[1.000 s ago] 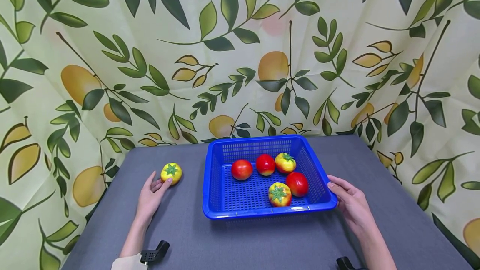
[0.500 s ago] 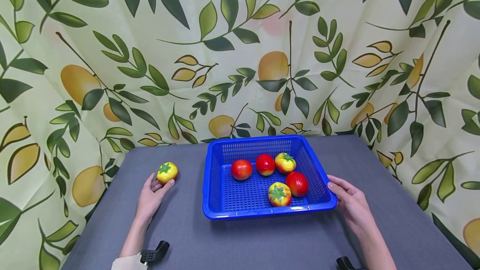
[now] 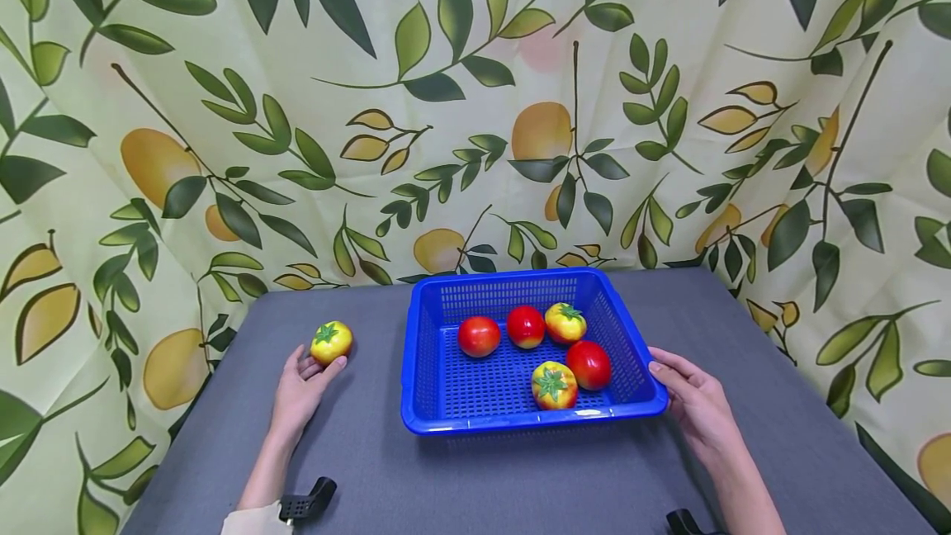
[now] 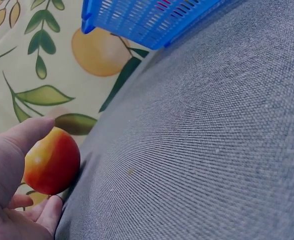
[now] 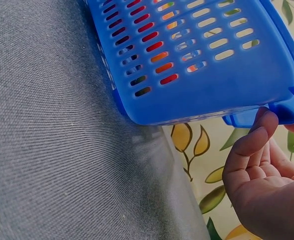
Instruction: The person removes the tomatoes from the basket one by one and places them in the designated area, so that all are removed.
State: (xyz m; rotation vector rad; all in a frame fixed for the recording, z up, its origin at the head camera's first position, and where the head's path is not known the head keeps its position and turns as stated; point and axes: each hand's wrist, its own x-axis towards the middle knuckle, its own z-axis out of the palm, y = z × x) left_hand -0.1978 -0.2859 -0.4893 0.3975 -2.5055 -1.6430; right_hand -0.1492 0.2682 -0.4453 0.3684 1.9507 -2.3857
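On the left of the grey tabletop, a yellow-red toy tomato (image 3: 331, 343) with a green star-shaped leaf lies at the fingertips of my left hand (image 3: 299, 395). The thumb and fingers are spread loosely beside it; in the left wrist view the toy tomato (image 4: 53, 161) shows between thumb and fingers, not clasped. My right hand (image 3: 697, 403) pinches the right rim of a blue plastic basket (image 3: 520, 426), thumb on top and fingers curled under, as the right wrist view shows at the basket corner (image 5: 286, 107). Several red and yellow-red toy tomatoes lie inside, including a red one (image 3: 479, 337).
The basket stands mid-table on the grey cloth (image 3: 371, 477). A leaf-and-fruit patterned curtain (image 3: 475, 147) rises behind and at both sides. A black wrist mount (image 3: 308, 502) sits on the left forearm.
The yellow-red toy tomato has rolled slightly left, its leaf turning, and the left thumb no longer lies over it. It is still over the last half second. The right hand and basket stay put.
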